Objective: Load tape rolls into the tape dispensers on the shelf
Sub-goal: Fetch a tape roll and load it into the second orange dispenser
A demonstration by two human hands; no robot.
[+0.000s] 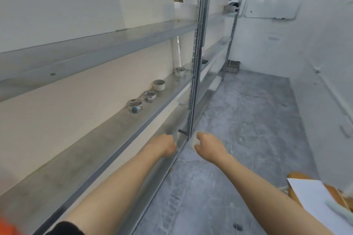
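We reach low beside the metal shelf (107,135), a pale tape roll (194,142) in our right hand (207,144).
Fingers curl around the roll; its axis is unclear. Our left hand (165,144) is fisted near the lower shelf edge. More tape rolls (135,105) lie flat, holes upward, farther along; open floor (238,129) lies right.

Four tape rolls (135,105) in a row on the middle shelf (107,129), left of the floor (238,129).
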